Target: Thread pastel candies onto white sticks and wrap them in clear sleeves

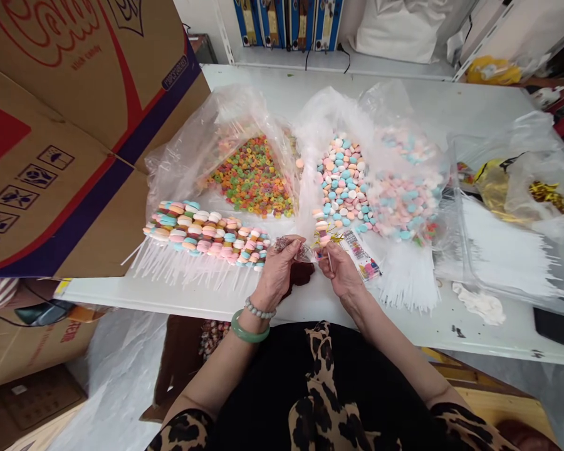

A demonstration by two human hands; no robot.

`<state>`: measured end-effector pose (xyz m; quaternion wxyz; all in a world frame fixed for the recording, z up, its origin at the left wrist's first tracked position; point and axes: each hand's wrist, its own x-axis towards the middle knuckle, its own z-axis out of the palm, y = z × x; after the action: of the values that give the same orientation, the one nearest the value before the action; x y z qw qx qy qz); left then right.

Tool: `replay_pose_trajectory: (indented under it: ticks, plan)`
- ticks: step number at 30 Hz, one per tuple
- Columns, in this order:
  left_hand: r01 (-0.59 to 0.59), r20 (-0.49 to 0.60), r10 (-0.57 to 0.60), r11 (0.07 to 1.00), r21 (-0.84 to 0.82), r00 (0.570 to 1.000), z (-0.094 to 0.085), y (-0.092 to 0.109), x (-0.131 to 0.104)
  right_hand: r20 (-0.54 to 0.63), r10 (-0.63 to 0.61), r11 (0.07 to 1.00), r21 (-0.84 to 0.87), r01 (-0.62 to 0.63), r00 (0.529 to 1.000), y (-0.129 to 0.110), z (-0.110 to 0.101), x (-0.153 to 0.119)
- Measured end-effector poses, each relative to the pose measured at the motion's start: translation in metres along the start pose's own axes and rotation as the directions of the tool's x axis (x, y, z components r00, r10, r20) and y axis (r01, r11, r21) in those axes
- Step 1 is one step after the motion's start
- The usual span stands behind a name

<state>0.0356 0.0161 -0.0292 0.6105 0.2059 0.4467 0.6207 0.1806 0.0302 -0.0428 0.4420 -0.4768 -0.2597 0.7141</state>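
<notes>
My left hand (280, 268) is closed on a small clear plastic bag (304, 253), with its fingers pinched near the bag's edge. My right hand (344, 269) grips the white stick of a candy skewer (320, 227), which stands roughly upright with pastel candies stacked on it. Its lower end is close to the bag; whether it is inside I cannot tell. Gold twist ties (335, 235) and a printed card (361, 253) lie just beyond my right hand. To the left, many finished-looking candy skewers (207, 233) lie in a pile, their white sticks toward me.
Behind my hands are an open bag of colourful ring candies (254, 178) and bags of pastel button candies (344, 178). White sticks (411, 275) lie at the right, near a clear plastic tray (470, 275) and a black phone (554, 326). A large cardboard box (89, 207) blocks the left side.
</notes>
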Motion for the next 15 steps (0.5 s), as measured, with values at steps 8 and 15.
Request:
replay_pose_trajectory:
  ticks: [8, 15]
  plan:
    - [0.065, -0.088, -0.072, 0.995, -0.082, 0.994, -0.0013, 0.0034, 0.0039, 0.012, -0.035, 0.999, -0.040, 0.035, 0.999, -0.0015, 0.0080, -0.0043]
    - [0.352, -0.014, -0.353, 0.935, -0.052, 0.936, -0.0059, -0.0002, -0.0009, -0.072, -0.296, 0.932, -0.241, 0.271, 0.953, 0.0030, 0.0068, 0.0016]
